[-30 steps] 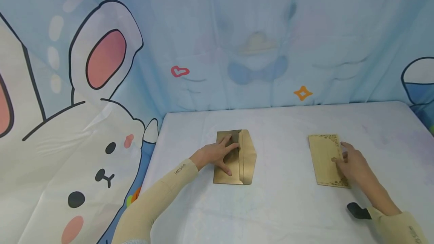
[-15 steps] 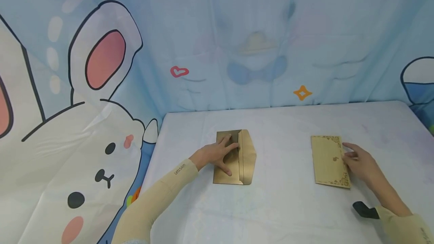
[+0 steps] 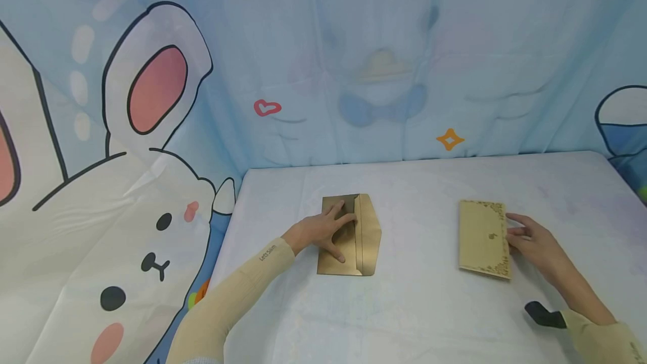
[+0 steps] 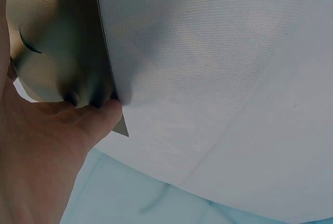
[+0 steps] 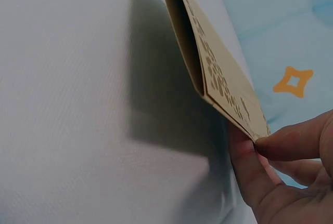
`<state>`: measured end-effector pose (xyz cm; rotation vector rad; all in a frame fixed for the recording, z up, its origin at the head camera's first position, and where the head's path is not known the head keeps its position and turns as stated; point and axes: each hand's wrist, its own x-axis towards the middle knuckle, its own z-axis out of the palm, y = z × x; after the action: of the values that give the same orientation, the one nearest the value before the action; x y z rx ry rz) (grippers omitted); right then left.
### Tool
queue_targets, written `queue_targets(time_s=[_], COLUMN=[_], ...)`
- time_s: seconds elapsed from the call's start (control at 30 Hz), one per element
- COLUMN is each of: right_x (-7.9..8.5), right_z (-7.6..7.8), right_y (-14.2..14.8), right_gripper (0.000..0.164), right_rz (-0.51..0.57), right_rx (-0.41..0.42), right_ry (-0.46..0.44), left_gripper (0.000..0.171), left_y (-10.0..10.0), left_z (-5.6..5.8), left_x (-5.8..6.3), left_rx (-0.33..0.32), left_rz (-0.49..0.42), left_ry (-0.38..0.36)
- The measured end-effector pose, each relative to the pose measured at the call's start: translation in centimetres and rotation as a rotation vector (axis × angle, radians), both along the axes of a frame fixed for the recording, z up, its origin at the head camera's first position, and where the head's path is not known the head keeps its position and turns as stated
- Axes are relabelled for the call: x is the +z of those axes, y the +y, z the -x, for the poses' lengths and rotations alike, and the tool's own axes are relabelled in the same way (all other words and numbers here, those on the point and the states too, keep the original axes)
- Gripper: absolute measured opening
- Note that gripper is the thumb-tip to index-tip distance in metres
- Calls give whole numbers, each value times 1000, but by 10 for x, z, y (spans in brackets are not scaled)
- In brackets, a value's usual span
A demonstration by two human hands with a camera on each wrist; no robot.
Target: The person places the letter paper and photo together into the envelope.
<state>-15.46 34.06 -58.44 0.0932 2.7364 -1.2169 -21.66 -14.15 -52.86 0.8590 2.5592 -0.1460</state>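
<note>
A shiny gold envelope (image 3: 369, 235) lies on the white table, its flap unfolded to the right. My left hand (image 3: 323, 232) rests on its body with the fingers spread, covering part of it. In the left wrist view, fingertips of the left hand (image 4: 52, 135) touch the envelope near an edge. At the right, a folded pale gold card (image 3: 480, 237) with ornate brown cut-out corners is pinched at its right edge by my right hand (image 3: 538, 246). The right wrist view shows the card (image 5: 229, 78) lifted off the table, its two layers slightly parted and the thumb on its edge.
White cloth (image 3: 419, 308) covers the table. Behind it hangs a light blue curtain (image 3: 313, 60), and a large printed rabbit (image 3: 136, 212) fills the backdrop on the left. A black strap end (image 3: 543, 314) sticks out from the right sleeve.
The card has turned a little straighter and has shifted slightly right, then back left. My right thumb has slid off the card's face to its right edge. The left hand has not moved.
</note>
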Motion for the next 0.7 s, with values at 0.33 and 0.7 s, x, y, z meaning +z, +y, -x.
queue_targets(time_s=[0.33, 0.7], right_x=[8, 12], right_z=[1, 2], right_y=[-12, -28], right_gripper=[63, 62], right_rz=[41, 123], right_rx=[3, 28], right_ry=[19, 36], left_gripper=[116, 117], left_y=[-2, -1], left_z=[1, 1], left_x=[-3, -3], left_rx=[-1, 16], left_rz=[7, -11], left_ry=[4, -13])
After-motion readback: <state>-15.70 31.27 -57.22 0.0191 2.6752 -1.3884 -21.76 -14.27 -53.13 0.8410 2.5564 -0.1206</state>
